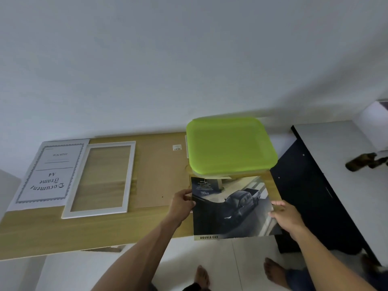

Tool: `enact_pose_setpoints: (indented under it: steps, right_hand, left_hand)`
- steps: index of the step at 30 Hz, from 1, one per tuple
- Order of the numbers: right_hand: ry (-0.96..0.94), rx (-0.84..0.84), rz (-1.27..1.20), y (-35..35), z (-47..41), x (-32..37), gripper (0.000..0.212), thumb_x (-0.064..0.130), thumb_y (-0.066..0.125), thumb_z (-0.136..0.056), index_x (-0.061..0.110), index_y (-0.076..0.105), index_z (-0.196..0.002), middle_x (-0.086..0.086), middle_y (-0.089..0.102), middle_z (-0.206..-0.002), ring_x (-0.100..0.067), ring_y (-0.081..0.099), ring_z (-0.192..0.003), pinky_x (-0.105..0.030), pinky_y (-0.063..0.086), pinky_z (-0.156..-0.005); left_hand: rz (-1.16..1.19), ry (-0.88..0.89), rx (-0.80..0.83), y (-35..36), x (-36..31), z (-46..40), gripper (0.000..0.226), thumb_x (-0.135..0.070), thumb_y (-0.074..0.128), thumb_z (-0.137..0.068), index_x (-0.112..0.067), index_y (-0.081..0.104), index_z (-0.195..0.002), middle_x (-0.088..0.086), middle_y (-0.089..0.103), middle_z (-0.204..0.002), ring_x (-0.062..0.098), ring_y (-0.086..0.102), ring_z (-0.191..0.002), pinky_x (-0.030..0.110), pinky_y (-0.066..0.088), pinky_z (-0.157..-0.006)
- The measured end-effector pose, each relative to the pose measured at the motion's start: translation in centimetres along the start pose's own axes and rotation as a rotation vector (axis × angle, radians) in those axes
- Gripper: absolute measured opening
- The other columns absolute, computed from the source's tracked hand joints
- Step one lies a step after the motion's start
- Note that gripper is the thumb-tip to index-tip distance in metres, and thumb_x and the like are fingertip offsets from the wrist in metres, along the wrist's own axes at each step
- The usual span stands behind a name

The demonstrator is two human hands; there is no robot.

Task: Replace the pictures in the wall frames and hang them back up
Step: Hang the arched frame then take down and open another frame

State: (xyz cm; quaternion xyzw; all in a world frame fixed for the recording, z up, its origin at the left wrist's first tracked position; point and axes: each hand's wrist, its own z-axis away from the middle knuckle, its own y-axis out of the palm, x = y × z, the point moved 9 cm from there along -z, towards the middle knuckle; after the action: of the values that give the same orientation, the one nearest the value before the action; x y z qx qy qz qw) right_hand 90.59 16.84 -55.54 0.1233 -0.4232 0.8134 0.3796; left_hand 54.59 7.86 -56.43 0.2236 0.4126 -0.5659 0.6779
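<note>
I hold a dark glossy picture of a pickup truck (231,206) over the right end of the wooden table (63,232). My left hand (182,203) grips its left edge and my right hand (286,215) grips its right edge. An empty white frame (131,177) lies flat on the table to the left. Beside it, further left, lies a white "Document Frame A4" insert sheet (50,175). A brown backing board (159,173) lies between the frame and the picture.
A lime-green plastic lid or tray (230,143) sits at the table's back right, against the white wall. A black-edged grey desk (327,175) stands to the right with a dark object (364,161) on it. My bare feet stand on the white tiled floor below.
</note>
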Motion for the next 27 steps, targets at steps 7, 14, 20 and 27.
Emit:
enact_pose_setpoints:
  steps: [7, 14, 20, 27]
  right_hand:
    - [-0.333, -0.069, 0.515, 1.5, 0.1, 2.9, 0.073, 0.043, 0.074, -0.081, 0.029, 0.041, -0.144, -0.006, 0.045, -0.144, -0.029, 0.045, -0.13, -0.041, 0.046, -0.099]
    - [-0.426, -0.012, 0.716, 6.0, 1.2, 4.4, 0.068, 0.054, 0.061, -0.089, 0.035, 0.033, -0.148, -0.003, 0.024, -0.155, -0.026, 0.023, -0.144, -0.043, 0.044, -0.103]
    - [-0.383, -0.033, 0.704, 5.8, 0.7, 4.1, 0.068, 0.055, 0.059, -0.089, 0.037, 0.032, -0.149, -0.006, 0.02, -0.157, -0.028, 0.02, -0.146, -0.044, 0.043, -0.102]
    - [-0.44, -0.088, 0.767, 5.8, 1.1, 5.2, 0.066, 0.057, 0.058, -0.088, 0.033, 0.035, -0.146, -0.007, 0.031, -0.152, -0.027, 0.031, -0.141, -0.039, 0.045, -0.101]
  left_hand:
    - [-0.784, 0.323, -0.034, 3.4, -2.0, 1.2, 0.067, -0.019, 0.065, -0.086, -0.019, 0.035, -0.146, 0.006, 0.029, -0.15, 0.026, 0.034, -0.135, 0.035, 0.041, -0.104]
    - [-1.189, 0.333, 0.206, 6.9, 0.6, 1.3, 0.074, -0.031, 0.057, -0.094, -0.011, 0.018, -0.154, 0.003, -0.005, -0.163, 0.023, -0.002, -0.15, 0.038, 0.022, -0.117]
    - [-1.182, 0.341, 0.21, 7.2, 0.6, 0.2, 0.072, -0.022, 0.055, -0.096, -0.009, 0.015, -0.154, 0.002, -0.009, -0.163, 0.018, -0.008, -0.15, 0.036, 0.029, -0.115]
    - [-1.104, 0.385, 0.204, 6.9, 0.3, 0.4, 0.07, -0.025, 0.053, -0.096, -0.011, 0.017, -0.154, 0.001, -0.006, -0.163, 0.018, -0.006, -0.15, 0.035, 0.025, -0.116]
